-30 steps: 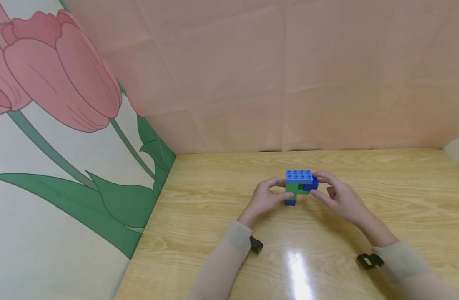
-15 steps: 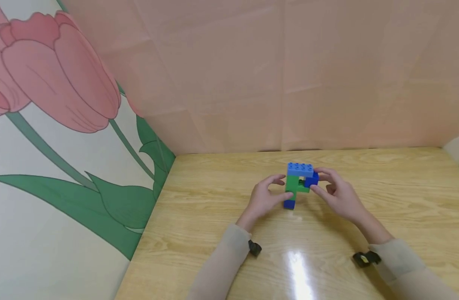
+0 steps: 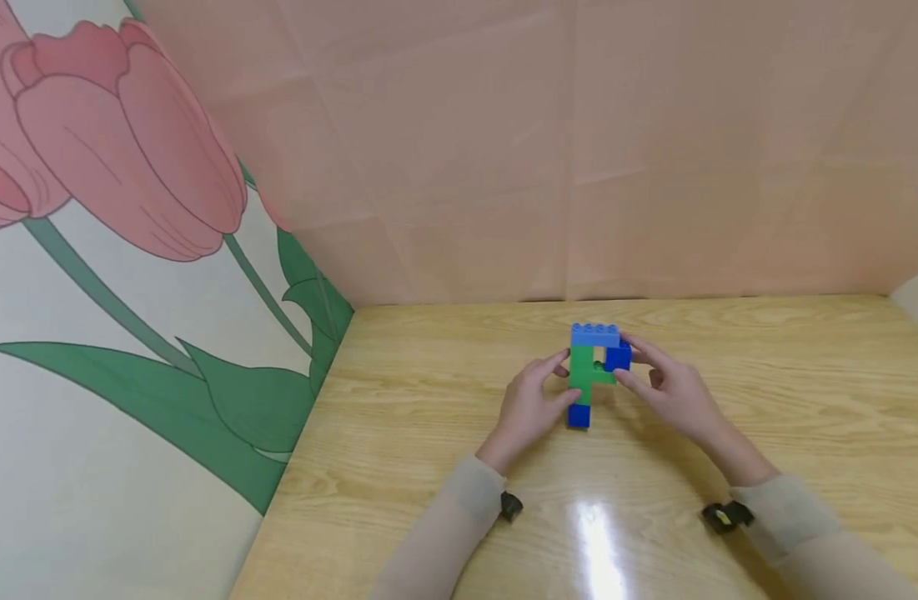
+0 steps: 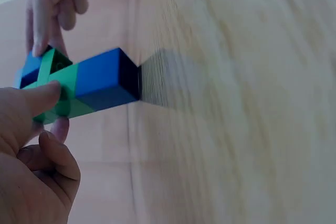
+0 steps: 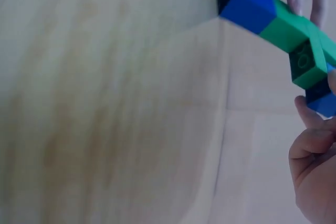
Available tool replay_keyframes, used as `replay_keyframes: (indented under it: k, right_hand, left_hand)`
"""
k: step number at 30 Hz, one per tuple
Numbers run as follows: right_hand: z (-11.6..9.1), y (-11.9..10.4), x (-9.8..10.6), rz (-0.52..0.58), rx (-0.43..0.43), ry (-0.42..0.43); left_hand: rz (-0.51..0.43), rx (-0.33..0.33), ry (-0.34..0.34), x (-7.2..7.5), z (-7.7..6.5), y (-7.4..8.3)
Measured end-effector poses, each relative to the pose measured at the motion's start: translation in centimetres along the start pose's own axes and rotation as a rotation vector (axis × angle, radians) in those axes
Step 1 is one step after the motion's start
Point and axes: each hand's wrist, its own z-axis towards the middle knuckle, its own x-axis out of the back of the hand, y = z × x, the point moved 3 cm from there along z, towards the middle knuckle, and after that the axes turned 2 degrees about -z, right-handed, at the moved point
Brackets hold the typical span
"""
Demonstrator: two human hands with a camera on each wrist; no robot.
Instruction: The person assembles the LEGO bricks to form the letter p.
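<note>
A P-shaped stack of toy building bricks stands between my hands in the head view. Its stem is a green brick column point(image 3: 581, 367) with a dark blue brick point(image 3: 579, 416) at the bottom. Across the top lies a light blue studded brick point(image 3: 595, 335). Another dark blue brick point(image 3: 618, 357) sits under its right end, above a short green brick point(image 3: 603, 377) jutting from the column. My left hand point(image 3: 529, 404) pinches the green column between thumb and fingers. My right hand point(image 3: 676, 396) pinches the right-hand dark blue brick. In the left wrist view the bottom brick point(image 4: 102, 80) appears raised off the table.
The wooden table point(image 3: 398, 392) reaches back to a pinkish cloth backdrop point(image 3: 459, 167). A panel with printed tulips point(image 3: 128, 142) rises along the left. Dark wrist cameras sit on both cuffs, the left camera point(image 3: 511, 506) and the right camera point(image 3: 724, 517).
The brick stack has tilted so its front side faces the head camera more. Its top has moved up in view and its bottom down. Both hands keep hold at its sides.
</note>
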Motion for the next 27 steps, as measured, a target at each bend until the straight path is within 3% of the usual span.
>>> replay_keyframes:
  k: [6,10,15,20,27]
  right_hand:
    - [0.2,0.0,-0.4,-0.167,0.01,-0.04]
    - [0.8,0.1,-0.5,-0.232,0.002,-0.094]
    - [1.6,1.0,-0.9,-0.151,-0.056,-0.234]
    - [1.8,2.4,-1.4,-0.025,-0.164,-0.335]
    - [2.1,3.8,-2.3,0.008,-0.229,-0.434]
  left_hand:
    - [0.016,-0.002,-0.04,-0.1,0.2,-0.1]
    - [0.026,0.033,-0.106,0.0,0.5,-0.3]
    - [0.001,0.083,-0.204,0.1,1.3,-0.7]
    - [-0.079,0.189,-0.268,-0.1,1.8,-1.5]
    - [-0.142,0.323,-0.327,-0.8,2.2,-2.5]
